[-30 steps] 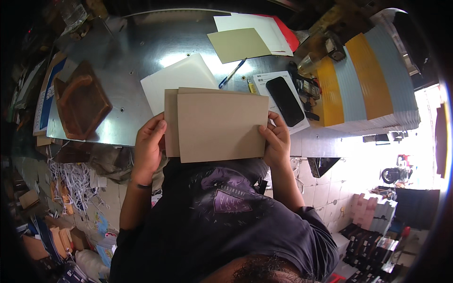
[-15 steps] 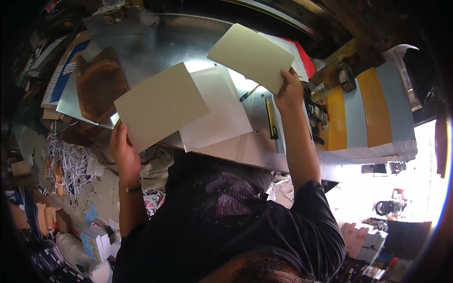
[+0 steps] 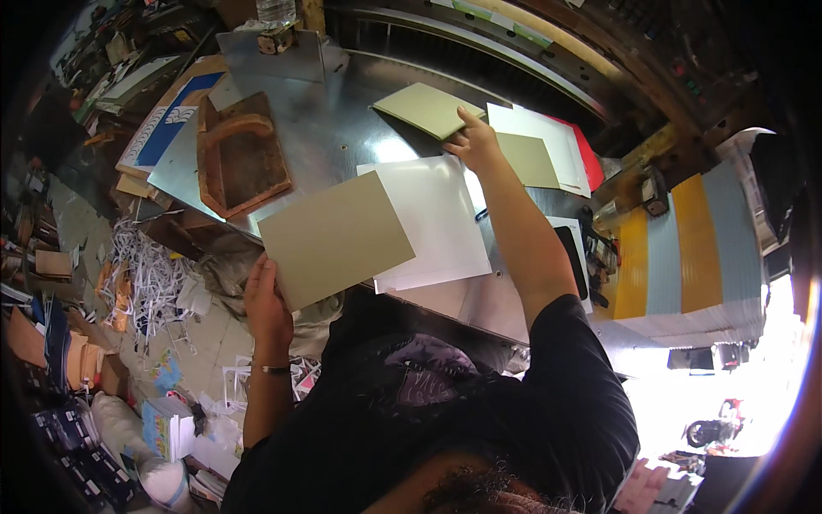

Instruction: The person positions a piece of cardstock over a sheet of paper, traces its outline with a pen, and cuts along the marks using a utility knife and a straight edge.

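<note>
My left hand (image 3: 270, 304) is closed on the near-left corner of a beige cardboard sheet (image 3: 338, 240), held tilted above the front of the metal table. Partly under that sheet lies a glossy white sheet (image 3: 437, 223). Farther off, my right hand (image 3: 476, 144) is at the right end of a thin pale-green stack of boards (image 3: 426, 107). Its fingers are spread apart at the stack's edge. Beside my right wrist, another beige board (image 3: 529, 161) lies on white paper (image 3: 561, 146) with a red sheet (image 3: 589, 158) at its edge. A blue pen (image 3: 481, 214) shows by my forearm.
A brown open-framed box (image 3: 244, 154) stands on the metal table (image 3: 325, 120) at left. To the right are a black flat object (image 3: 572, 261) and a tall stack of yellow and blue-grey bundles (image 3: 685, 248). Paper strips (image 3: 150, 278) litter the floor at left.
The view has shifted, and more of the table's back shows. My right hand has moved from a raised board to the stack's end. A yellow cutter seen before is hidden now.
</note>
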`<state>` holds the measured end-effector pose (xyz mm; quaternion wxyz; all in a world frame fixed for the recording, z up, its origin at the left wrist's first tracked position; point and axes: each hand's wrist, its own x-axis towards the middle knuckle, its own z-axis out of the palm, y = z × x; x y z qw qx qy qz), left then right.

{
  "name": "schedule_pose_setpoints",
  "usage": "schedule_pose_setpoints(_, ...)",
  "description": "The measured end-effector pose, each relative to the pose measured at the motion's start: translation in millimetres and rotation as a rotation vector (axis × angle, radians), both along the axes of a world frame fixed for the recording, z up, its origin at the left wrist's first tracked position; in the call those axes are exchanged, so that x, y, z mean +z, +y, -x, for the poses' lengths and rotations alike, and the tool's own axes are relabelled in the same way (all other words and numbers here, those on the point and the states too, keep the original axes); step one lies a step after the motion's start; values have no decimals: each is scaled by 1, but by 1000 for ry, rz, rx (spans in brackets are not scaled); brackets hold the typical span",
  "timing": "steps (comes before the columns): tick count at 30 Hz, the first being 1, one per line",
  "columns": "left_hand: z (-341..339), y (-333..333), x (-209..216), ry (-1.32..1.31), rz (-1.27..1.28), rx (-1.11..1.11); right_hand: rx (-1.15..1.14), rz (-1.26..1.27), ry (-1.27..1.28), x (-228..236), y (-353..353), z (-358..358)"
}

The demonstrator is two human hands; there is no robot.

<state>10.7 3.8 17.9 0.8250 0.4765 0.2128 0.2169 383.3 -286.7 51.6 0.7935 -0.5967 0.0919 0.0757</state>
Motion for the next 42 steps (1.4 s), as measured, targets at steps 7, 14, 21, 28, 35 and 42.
schedule_pose_setpoints(7,-10,8,-8,-59,19,-14,270,1327,-655,22,-57,107)
schedule_pose_setpoints(14,-42,8,4,-123,5,-66,499,1698,-238,42,-103,156)
schedule_pose_setpoints(21,-53,9,6,-164,-1,-85,195,1411,-719,42,-112,195)
schedule_pose_setpoints(28,-38,-24,8,-71,-112,-281,415,35,-241,9,-92,268)
schedule_pose_setpoints(35,-60,-86,32,-305,-986,-602,-4,195,-340,30,-125,286)
schedule_pose_setpoints(42,-62,-91,14,-219,-1759,-896,-388,302,-565,64,-197,325)
